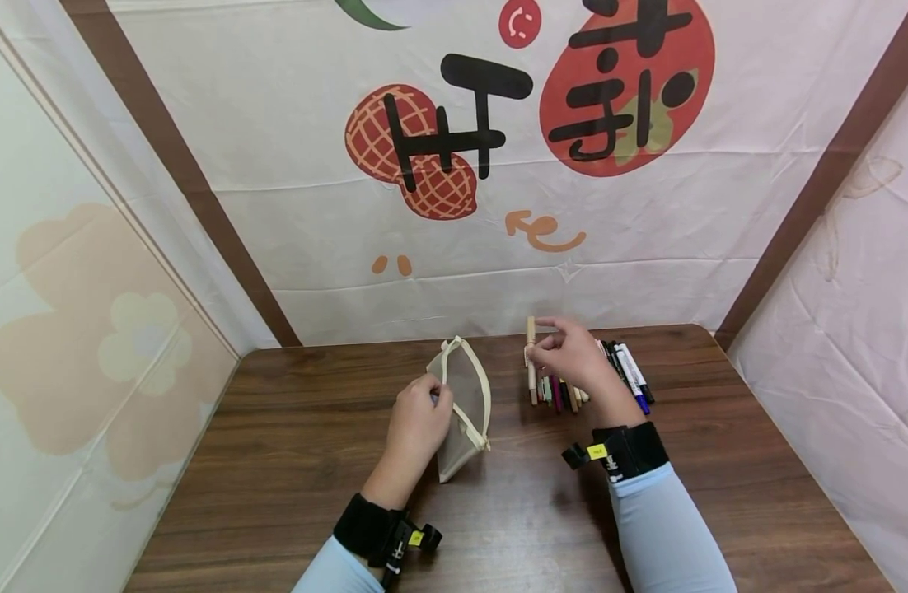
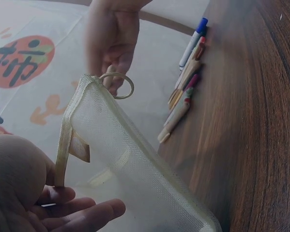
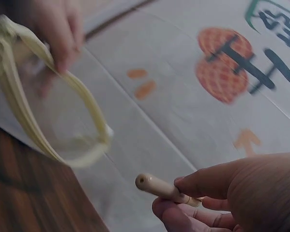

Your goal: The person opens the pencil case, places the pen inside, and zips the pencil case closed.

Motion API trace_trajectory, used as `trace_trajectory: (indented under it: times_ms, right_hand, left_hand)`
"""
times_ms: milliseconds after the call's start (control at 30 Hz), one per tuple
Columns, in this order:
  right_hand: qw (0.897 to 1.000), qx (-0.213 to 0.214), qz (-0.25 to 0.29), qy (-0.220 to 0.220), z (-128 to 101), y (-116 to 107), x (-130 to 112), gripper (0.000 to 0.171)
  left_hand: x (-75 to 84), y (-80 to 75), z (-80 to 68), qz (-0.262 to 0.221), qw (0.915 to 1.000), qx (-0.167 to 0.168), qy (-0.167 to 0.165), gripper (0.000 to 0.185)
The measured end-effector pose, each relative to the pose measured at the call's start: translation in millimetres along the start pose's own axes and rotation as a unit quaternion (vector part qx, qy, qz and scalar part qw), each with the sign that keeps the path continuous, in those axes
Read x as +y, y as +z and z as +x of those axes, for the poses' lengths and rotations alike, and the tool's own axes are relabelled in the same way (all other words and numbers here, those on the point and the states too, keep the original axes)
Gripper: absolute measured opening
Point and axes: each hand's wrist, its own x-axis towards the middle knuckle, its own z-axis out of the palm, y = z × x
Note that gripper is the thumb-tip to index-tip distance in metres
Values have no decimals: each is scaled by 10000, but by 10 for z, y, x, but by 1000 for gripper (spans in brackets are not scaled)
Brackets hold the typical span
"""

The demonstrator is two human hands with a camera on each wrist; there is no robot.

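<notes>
My left hand point(image 1: 417, 420) pinches the rim of a cream mesh zipper pouch point(image 1: 457, 457), whose mouth gapes upward above the table. In the left wrist view the pouch's mesh side point(image 2: 135, 159) is see-through, and a ring point(image 2: 131, 87) hangs at its top corner. To the right of the pouch, my right hand point(image 1: 576, 358) holds a beige pen point(image 1: 531, 380) between thumb and fingers. The pen's blunt end point(image 3: 144, 181) points toward the pouch mouth point(image 3: 86, 96) in the right wrist view.
Several pens point(image 1: 561, 395) lie side by side under and beside my right hand. White-barrelled markers point(image 1: 630, 368) lie at the right end of that row. Beyond the wooden table point(image 1: 276, 461) hangs a printed white cloth point(image 1: 306, 239), with more cloth point(image 1: 832, 346) along the right side.
</notes>
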Motion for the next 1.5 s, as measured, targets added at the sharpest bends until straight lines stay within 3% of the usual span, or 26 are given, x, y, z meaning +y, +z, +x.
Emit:
trace_trajectory:
  times_ms: [400,500,700,1100,1500]
  right_hand:
    - [9963,-694,387,-322,8,668,-193,63]
    - [9944,-879,486,-328,5,775,-205,63]
    - [9936,-1037,173,-414,6,897,-204,61]
    - [9929,-1092,43,-465,1,904,-220,51]
    - [9971,-582,400,-277,19,531,-148,39]
  left_hand:
    - [23,30,-2,-84,9999,55,132,19]
    - [30,39,-5,-126,9998,13,122,18]
    - [52,42,-21,-232,9996,-99,110,18]
    - [68,44,-29,-303,9994,-57,180,18]
    - [62,36,-34,-319,9993,52,185,18]
